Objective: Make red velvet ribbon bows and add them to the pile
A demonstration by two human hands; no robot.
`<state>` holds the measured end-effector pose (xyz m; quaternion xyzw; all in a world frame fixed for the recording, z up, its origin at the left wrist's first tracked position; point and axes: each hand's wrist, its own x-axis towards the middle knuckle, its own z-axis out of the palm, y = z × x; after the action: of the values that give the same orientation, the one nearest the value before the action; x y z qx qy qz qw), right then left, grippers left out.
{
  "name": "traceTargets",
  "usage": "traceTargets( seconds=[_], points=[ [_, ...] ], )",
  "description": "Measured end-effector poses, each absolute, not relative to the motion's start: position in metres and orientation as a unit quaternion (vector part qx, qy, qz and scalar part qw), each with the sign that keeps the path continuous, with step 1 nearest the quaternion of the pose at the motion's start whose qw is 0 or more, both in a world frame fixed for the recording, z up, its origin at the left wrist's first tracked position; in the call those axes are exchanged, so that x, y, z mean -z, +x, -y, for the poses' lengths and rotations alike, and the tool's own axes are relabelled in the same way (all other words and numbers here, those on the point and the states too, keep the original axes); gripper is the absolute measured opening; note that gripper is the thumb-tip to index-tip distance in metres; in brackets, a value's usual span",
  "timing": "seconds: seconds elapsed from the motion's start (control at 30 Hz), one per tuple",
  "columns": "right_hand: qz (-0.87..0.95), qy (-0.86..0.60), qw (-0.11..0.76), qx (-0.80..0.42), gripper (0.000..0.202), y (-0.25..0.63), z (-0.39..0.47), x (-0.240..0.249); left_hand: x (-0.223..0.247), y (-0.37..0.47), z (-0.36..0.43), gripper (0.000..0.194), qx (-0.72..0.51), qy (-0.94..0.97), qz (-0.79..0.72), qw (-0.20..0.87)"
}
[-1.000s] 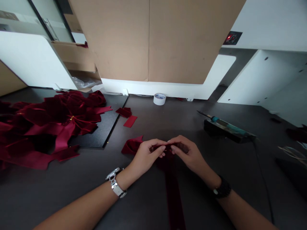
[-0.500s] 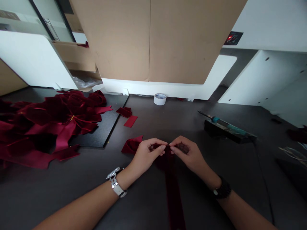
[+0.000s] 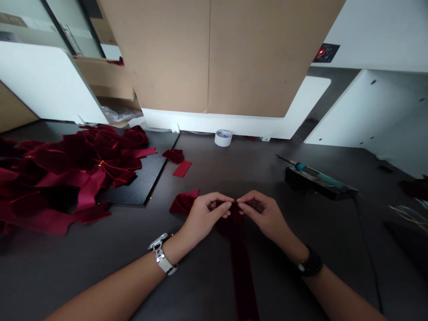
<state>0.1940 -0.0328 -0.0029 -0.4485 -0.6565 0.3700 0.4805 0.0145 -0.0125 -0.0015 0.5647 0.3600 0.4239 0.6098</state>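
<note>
**Ribbon, dark red velvet, one length, held at its gathered upper end**

Ribbon (image 3: 241, 263) is laid on the dark table (image 3: 100, 267), directly in front of the person. Its long tail runs straight back toward the body, and its upper end is gathered between the two hands. A folded loop of the same cloth (image 3: 183, 203) is seen just beside the left hand.

Left hand (image 3: 203, 217): fingers are curled and pinched on the gathered end, thumb against forefinger. A silver watch (image 3: 161, 256) is worn on this wrist.

Right hand (image 3: 264, 215): fingertips are closed on the same gather, touching the left fingertips. A black watch (image 3: 310, 264) is worn on this wrist.

Handling, as judged: the ribbon is taken to be very light, soft and limp, with no stiffness of its own, so any fold is kept only while it is pinched. The velvet nap is expected to grip the skin rather than slide. Little risk of breakage is foreseen, though creasing is likely. The best hold is judged to be at the gather itself, with fingertips only.

Nearby items: a heap of finished red bows (image 3: 67, 174) on a black board (image 3: 140, 187) to the left; loose red offcuts (image 3: 181, 169); a roll of white tape (image 3: 223, 137) at the far edge; a soldering iron (image 3: 314, 175) on its stand to the right.
</note>
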Motion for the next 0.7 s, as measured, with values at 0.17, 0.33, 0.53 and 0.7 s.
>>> traceTargets(
  seconds=[0.17, 0.33, 0.53, 0.7],
  points=[
    [0.652, -0.457, 0.478, -0.369, 0.011, 0.1947, 0.0328, 0.0014, -0.0002, 0.0141, 0.0127, 0.015, -0.429, 0.564, -0.362, 0.606],
    [0.658, -0.463, 0.479, -0.351, 0.014, 0.1965, 0.0328, 0.0007, -0.0036, 0.0128, 0.0119, 0.013, -0.436, 0.563, -0.370, 0.596],
    [0.654, -0.466, 0.488, -0.341, 0.012, 0.1995, 0.0319, 0.0033, -0.0016, 0.0121, 0.0110, 0.015, -0.459, 0.548, -0.370, 0.594],
    [0.649, -0.467, 0.491, -0.346, 0.013, 0.1991, 0.0311, 0.0032, -0.0006, 0.0115, 0.0108, 0.015, -0.460, 0.549, -0.369, 0.592]
  ],
)
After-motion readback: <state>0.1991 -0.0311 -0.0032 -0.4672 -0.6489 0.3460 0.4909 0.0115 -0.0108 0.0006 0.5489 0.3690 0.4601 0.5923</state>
